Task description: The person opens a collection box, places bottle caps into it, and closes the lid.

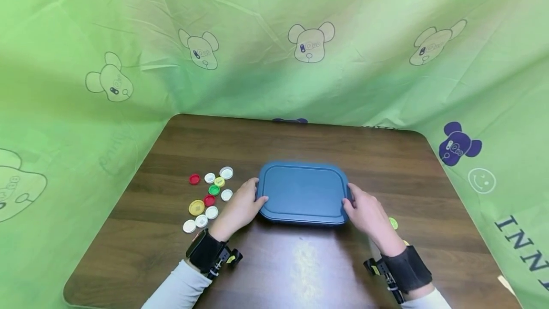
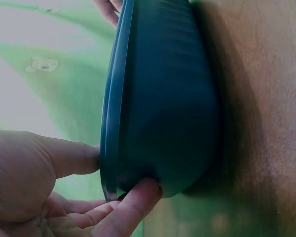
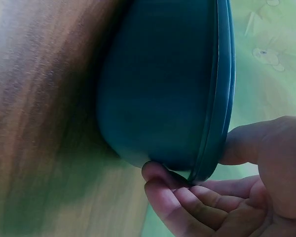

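A blue rectangular plastic container with its lid on stands near the middle of the brown table. My left hand grips its left end, thumb on the lid rim and fingers against the side below, as the left wrist view shows with the container wall close up. At the opposite end my right hand grips in the same way; in the right wrist view its thumb presses the lid edge and the fingers curl under the rim. The container's contents are hidden by the lid and opaque walls.
Left of the container lie several round plastic caps: red, green, white and yellow. A light green cap shows beside my right wrist. Green cloth hangs behind and around the wooden table.
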The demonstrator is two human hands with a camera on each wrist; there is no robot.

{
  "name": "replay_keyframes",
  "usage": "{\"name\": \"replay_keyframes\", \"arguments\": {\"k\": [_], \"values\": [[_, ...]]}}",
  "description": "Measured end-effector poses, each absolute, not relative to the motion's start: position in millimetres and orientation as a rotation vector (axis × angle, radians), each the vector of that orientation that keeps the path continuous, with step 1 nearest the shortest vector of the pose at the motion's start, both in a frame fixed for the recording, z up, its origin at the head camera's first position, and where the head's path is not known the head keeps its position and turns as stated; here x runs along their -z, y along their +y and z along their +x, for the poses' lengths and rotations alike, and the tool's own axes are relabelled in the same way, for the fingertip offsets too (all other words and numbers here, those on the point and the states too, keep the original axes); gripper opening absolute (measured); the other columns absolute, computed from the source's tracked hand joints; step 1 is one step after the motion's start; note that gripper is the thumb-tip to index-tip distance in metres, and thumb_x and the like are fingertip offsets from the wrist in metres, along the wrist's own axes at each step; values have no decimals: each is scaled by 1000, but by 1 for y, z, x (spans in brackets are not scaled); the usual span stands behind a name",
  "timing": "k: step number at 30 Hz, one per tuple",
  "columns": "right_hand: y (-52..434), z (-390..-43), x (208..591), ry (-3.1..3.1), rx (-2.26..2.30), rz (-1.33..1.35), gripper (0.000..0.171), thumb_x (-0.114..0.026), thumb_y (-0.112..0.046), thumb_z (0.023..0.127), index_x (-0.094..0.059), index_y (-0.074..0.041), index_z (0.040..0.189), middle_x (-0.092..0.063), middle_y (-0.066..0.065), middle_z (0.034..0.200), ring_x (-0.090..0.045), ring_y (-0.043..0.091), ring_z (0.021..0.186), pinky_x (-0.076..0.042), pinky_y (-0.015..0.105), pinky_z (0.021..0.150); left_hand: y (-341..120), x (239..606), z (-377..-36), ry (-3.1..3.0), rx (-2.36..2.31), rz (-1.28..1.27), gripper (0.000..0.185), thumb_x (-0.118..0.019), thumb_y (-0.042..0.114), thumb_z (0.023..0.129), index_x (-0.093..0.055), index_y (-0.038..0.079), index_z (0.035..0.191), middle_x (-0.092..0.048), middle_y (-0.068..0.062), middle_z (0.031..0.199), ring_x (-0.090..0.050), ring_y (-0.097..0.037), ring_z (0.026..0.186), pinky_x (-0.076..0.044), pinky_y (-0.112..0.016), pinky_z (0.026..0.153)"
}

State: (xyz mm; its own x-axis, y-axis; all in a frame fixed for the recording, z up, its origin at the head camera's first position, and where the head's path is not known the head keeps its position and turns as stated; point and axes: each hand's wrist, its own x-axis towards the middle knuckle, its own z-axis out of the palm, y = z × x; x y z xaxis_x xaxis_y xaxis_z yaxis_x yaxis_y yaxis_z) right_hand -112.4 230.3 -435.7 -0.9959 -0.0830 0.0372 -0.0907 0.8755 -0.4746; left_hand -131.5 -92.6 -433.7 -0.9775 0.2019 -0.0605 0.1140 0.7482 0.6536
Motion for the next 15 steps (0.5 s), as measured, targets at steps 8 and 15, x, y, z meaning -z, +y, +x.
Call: {"name": "replay_keyframes", "arguments": {"k": [8,15], "values": [[230,-104,438,-3024,-775,119,53,-60,-14,98,-46,12,142,-62,35,124,-66,44,105,-54,57,87,-95,436,-125,2827,-1023,256,58,-66,23,99,-45,-8,143,-61,-25,127,-61,-33,115,-50,-50,100],[230,-103,437,-3047,-802,77,55,-59,-15,99,-44,11,144,-61,35,126,-66,44,106,-55,56,86,-94,439,-126,2821,-1019,239,57,-67,24,99,-46,-6,143,-62,-23,125,-62,-31,113,-52,-49,98]]}}
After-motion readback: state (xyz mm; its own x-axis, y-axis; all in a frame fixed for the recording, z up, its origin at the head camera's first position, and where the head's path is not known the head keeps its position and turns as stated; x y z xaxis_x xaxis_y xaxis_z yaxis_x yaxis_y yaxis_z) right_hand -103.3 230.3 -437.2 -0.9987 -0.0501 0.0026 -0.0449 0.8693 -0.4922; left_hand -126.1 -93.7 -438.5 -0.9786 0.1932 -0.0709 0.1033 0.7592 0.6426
